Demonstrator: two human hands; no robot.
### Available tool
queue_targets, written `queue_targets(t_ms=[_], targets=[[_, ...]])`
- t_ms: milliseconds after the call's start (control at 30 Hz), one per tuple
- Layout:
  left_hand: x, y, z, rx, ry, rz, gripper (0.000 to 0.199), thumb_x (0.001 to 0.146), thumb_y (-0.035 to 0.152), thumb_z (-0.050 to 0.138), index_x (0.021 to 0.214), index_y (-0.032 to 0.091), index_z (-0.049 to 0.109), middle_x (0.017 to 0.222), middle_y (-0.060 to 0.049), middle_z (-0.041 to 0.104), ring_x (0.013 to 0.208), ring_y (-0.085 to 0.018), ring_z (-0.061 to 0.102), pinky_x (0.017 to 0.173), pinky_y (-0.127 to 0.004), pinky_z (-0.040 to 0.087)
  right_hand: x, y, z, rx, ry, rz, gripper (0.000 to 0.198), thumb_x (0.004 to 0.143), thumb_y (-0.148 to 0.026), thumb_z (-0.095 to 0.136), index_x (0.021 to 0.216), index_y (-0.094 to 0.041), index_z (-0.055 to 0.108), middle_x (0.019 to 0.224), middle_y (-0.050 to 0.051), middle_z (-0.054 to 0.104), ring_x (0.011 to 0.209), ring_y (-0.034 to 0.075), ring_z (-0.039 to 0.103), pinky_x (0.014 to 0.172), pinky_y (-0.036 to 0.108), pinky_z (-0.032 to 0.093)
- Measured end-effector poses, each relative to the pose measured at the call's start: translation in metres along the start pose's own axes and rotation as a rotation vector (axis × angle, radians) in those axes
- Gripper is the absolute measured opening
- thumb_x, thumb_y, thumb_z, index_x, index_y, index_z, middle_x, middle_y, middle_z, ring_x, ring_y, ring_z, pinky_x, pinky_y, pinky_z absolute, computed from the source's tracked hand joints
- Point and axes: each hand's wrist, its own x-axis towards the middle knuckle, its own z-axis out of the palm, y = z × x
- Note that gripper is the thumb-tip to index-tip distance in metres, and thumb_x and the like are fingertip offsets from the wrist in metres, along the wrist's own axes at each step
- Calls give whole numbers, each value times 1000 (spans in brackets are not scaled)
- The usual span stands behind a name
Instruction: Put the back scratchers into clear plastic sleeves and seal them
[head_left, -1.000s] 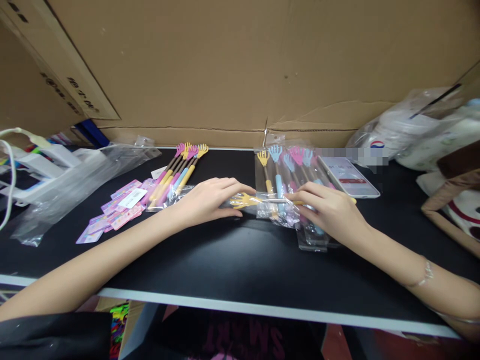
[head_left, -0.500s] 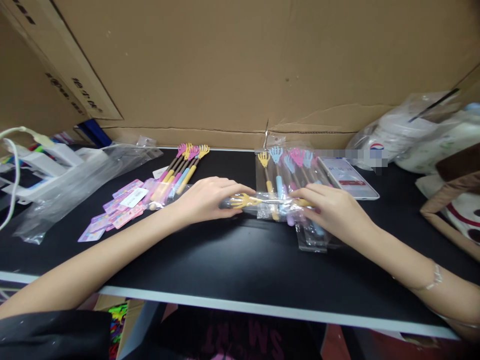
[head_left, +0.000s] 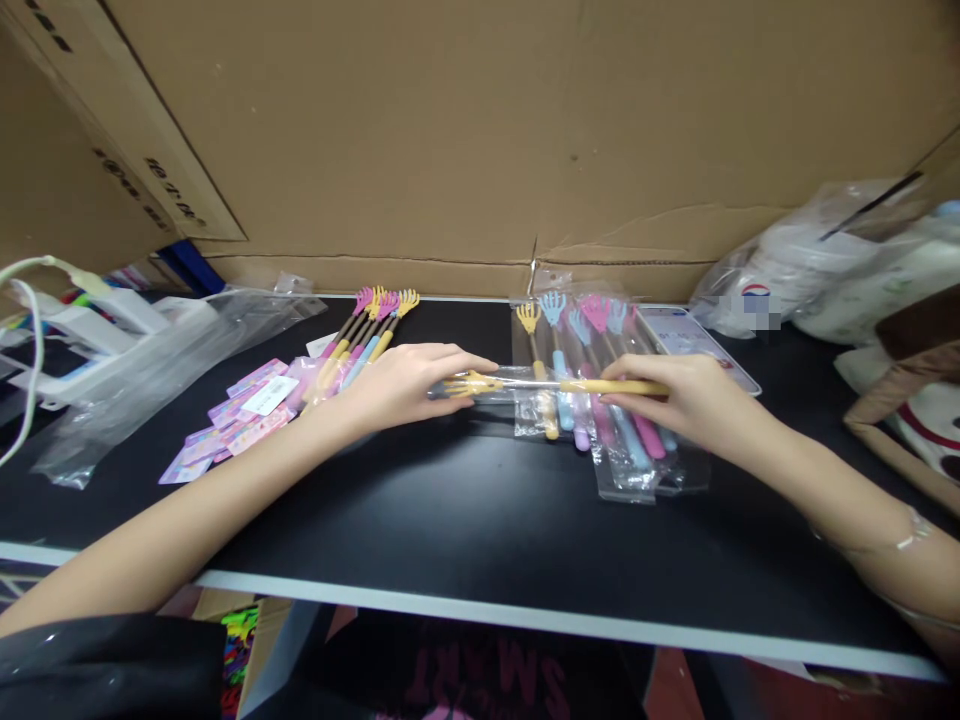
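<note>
A yellow back scratcher (head_left: 592,386) lies crosswise above the table between my hands, its claw end inside a clear plastic sleeve (head_left: 517,374). My left hand (head_left: 412,385) is closed around the sleeve at the claw end. Thumb and fingers of my right hand (head_left: 686,395) pinch the yellow handle, which sticks out of the sleeve. Behind and below it, several bagged back scratchers (head_left: 553,312) in yellow, blue, pink and purple lie overlapping. Left of them rests a bunch of unbagged back scratchers (head_left: 367,340), partly behind my left hand.
Printed cards (head_left: 225,425) are fanned out by my left forearm. Clear plastic bags (head_left: 187,350) and a white power strip (head_left: 112,335) lie at the left. A phone (head_left: 709,345), a bagged cup (head_left: 802,265) and a plush toy (head_left: 926,420) are at the right. Cardboard (head_left: 450,130) walls the back.
My right hand has moved right along the back scratcher, and more of the yellow handle shows. My left hand has shifted slightly left and still holds the claw end in the sleeve.
</note>
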Motion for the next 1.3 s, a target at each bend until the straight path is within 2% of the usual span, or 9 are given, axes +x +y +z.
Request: queue_targets(t_ms=[167,267,467,667,800,967,1133,1300], targets=[[0,3,0,-22,8,10,36,93,33,52,129,25,54,113,-3,66,100,-16,64,81,-24,48,-2,-8,6,152,-22,71,18,93,-39,53,90,-22,58,47,-7,58,39,12,56,51,25,43],[0,7,-1,-14,11,19,37,93,34,53,129,25,53,114,-3,66,101,-17,63,82,-25,48,-2,-12,12,200,-9,77,17,93,-38,53,89,-22,57,50,-8,60,32,9,49,46,24,41],[0,25,1,40,14,76,35,96,34,50,130,28,51,119,-1,64,102,-14,62,77,-22,48,-2,-19,24,58,56,22,15,90,-36,54,88,-22,60,68,-2,68,55,12,61,53,22,42],[1,31,0,147,65,136,49,91,44,57,134,23,48,131,-6,59,110,-20,58,90,-32,46,-5,-17,28,-52,80,55,14,89,-36,54,90,-24,60,65,-3,66,51,13,57,50,23,37],[2,26,-8,190,121,59,59,86,50,62,135,22,46,134,-7,56,118,-24,54,98,-37,42,-2,-10,19,-20,72,103,8,84,-30,55,88,-23,59,64,-3,66,54,15,61,51,24,38],[2,8,-13,291,140,-28,58,86,46,61,137,21,46,135,-9,55,122,-27,51,102,-39,37,1,2,2,-40,115,125,12,79,-20,53,89,-21,60,80,4,72,67,21,66,60,28,42],[0,-13,-12,376,176,-103,58,86,48,60,136,22,46,130,-10,57,117,-29,53,100,-41,37,3,9,-8,-66,153,175,11,80,-21,54,88,-18,60,80,8,71,68,22,64,60,30,42],[-1,-20,-14,415,181,-103,52,88,54,55,129,21,52,122,-9,62,110,-28,57,95,-39,39,2,13,-8,-64,125,218,11,80,-22,55,89,-18,61,81,8,71,70,22,64,62,30,41]])
